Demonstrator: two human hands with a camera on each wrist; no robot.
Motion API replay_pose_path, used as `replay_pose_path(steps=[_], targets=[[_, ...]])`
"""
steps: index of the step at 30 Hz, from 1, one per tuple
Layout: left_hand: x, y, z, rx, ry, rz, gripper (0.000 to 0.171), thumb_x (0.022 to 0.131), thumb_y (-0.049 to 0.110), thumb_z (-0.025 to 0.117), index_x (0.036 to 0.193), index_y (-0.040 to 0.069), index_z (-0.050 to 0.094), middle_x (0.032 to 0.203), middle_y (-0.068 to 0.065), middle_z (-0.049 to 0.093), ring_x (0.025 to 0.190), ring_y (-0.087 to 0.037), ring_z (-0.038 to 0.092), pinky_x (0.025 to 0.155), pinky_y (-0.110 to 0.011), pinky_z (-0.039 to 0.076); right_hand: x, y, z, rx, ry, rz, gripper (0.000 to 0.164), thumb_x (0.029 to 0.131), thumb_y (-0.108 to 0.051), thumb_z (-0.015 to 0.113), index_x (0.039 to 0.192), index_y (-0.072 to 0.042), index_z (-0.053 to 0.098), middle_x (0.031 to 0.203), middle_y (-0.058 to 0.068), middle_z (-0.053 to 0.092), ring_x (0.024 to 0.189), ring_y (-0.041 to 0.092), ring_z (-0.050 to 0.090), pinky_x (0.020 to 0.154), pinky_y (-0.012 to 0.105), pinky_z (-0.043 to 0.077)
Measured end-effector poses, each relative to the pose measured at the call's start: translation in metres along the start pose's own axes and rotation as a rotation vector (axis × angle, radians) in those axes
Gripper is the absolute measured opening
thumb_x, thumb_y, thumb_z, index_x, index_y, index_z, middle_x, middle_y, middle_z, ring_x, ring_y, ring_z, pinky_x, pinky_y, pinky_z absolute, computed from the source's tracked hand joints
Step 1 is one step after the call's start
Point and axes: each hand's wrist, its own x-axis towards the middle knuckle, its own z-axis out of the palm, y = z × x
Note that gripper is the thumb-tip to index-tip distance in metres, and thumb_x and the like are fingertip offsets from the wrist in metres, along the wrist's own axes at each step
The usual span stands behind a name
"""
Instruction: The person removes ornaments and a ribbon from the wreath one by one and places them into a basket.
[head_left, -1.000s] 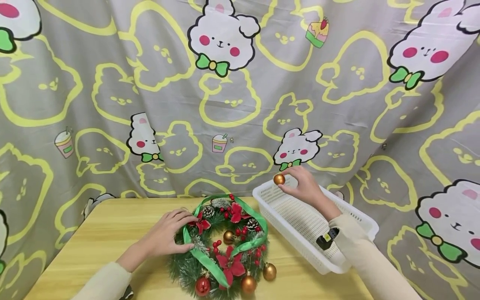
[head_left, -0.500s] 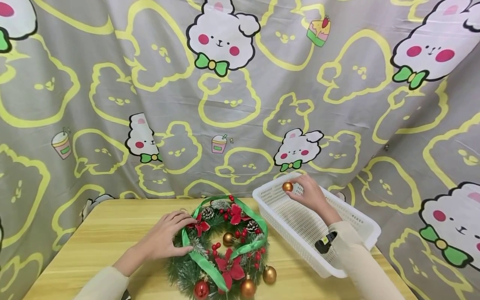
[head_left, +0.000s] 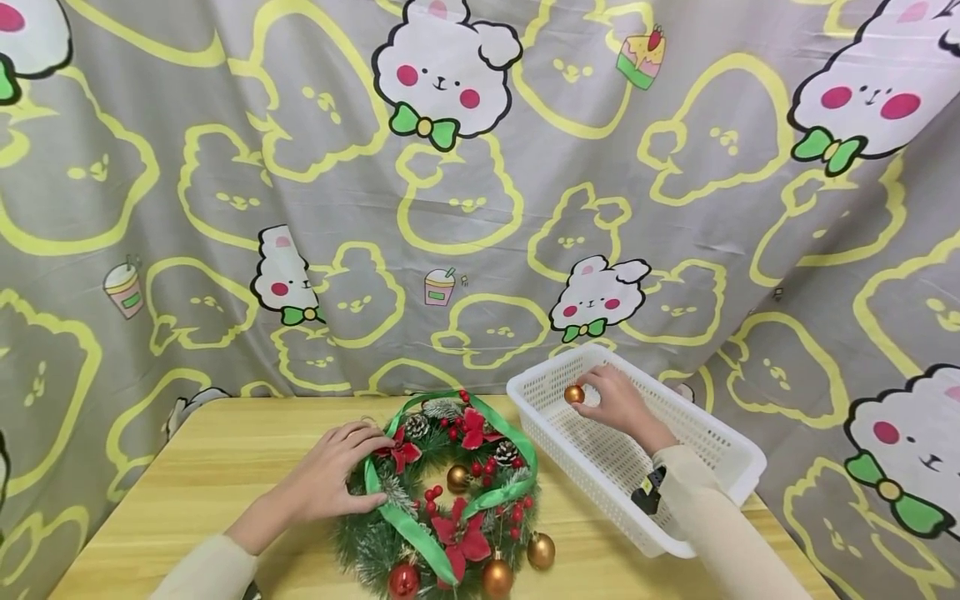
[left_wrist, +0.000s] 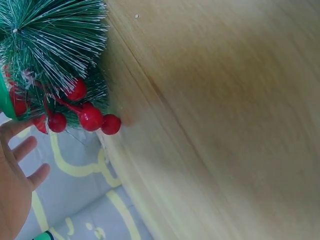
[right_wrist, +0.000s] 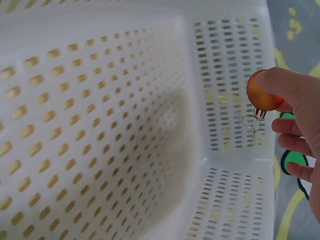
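Observation:
My right hand (head_left: 617,402) pinches a small copper-gold Christmas bauble (head_left: 574,394) between thumb and fingers. It is inside the far end of the white plastic basket (head_left: 592,481). A wire loop dangles from the bauble's cap (right_wrist: 259,114) in the right wrist view. On the table, a green Christmas wreath (head_left: 375,542) carries a green ribbon (head_left: 411,531), red flowers, pine cones, berries and several baubles. My left hand (head_left: 330,471) rests at its left side, thumb and fingers spread apart, fingertips by a red flower (head_left: 405,452). Red berries (left_wrist: 91,119) show near those fingers in the left wrist view.
The wooden table (head_left: 195,458) extends left of the wreath. The basket stands to its right, with a black strap-like item (head_left: 648,492) seen at my right wrist. A gold bauble (head_left: 541,551) lies at the wreath's right edge. A patterned curtain (head_left: 465,217) hangs behind.
My right hand has gone down and slightly right with the bauble, from above the basket's far rim to inside it. The left hand has stayed at the wreath.

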Motion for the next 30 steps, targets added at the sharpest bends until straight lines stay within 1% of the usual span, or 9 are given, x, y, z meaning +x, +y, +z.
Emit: replay_pose_path(steps=[4, 11, 15, 20, 25, 30], targets=[[0.002, 0.001, -0.002, 0.004, -0.002, 0.009, 0.076, 0.083, 0.069, 0.069, 0.143, 0.023, 0.059, 0.144, -0.009, 0.059, 0.137, -0.039, 0.050, 0.109, -0.066, 0.039, -0.002, 0.001, 0.006, -0.014, -0.041, -0.021, 0.032, 0.077, -0.027, 0.087, 0.100, -0.007, 0.076, 0.099, 0.010, 0.071, 0.093, 0.029, 0.064, 0.084, 0.050, 0.054], [0.001, 0.003, -0.004, 0.015, -0.014, 0.000, 0.076, 0.083, 0.070, 0.069, 0.143, 0.024, 0.058, 0.144, -0.009, 0.059, 0.138, -0.039, 0.050, 0.109, -0.065, 0.040, -0.004, -0.002, 0.015, -0.041, -0.116, -0.080, 0.030, 0.078, -0.026, 0.086, 0.099, -0.006, 0.075, 0.097, 0.009, 0.070, 0.088, 0.027, 0.065, 0.078, 0.046, 0.056], [0.001, 0.003, -0.004, 0.021, -0.015, 0.001, 0.076, 0.082, 0.070, 0.069, 0.143, 0.025, 0.058, 0.144, -0.009, 0.059, 0.138, -0.038, 0.050, 0.109, -0.065, 0.040, -0.005, -0.005, 0.018, -0.071, -0.166, -0.065, 0.031, 0.079, -0.028, 0.085, 0.100, -0.008, 0.073, 0.099, 0.007, 0.069, 0.090, 0.026, 0.064, 0.077, 0.047, 0.054], [0.003, 0.002, -0.003, 0.029, -0.010, 0.012, 0.075, 0.083, 0.070, 0.069, 0.143, 0.026, 0.058, 0.143, -0.008, 0.060, 0.137, -0.038, 0.050, 0.108, -0.064, 0.041, -0.008, -0.006, 0.022, -0.099, -0.196, -0.049, 0.031, 0.081, -0.028, 0.084, 0.101, -0.010, 0.071, 0.100, 0.006, 0.066, 0.090, 0.025, 0.059, 0.075, 0.047, 0.052], [0.003, 0.001, -0.002, 0.028, -0.004, 0.019, 0.074, 0.083, 0.070, 0.070, 0.142, 0.026, 0.059, 0.143, -0.008, 0.060, 0.138, -0.037, 0.050, 0.108, -0.064, 0.041, -0.011, -0.008, 0.025, -0.106, -0.221, -0.063, 0.030, 0.081, -0.028, 0.083, 0.102, -0.011, 0.070, 0.100, 0.006, 0.062, 0.087, 0.022, 0.054, 0.071, 0.042, 0.047], [0.003, 0.001, -0.001, 0.033, -0.005, 0.020, 0.075, 0.083, 0.070, 0.069, 0.143, 0.026, 0.058, 0.143, -0.007, 0.060, 0.138, -0.037, 0.050, 0.108, -0.064, 0.041, -0.011, -0.009, 0.027, -0.099, -0.227, -0.068, 0.031, 0.082, -0.028, 0.084, 0.103, -0.011, 0.070, 0.099, 0.006, 0.061, 0.086, 0.021, 0.053, 0.070, 0.039, 0.046]])
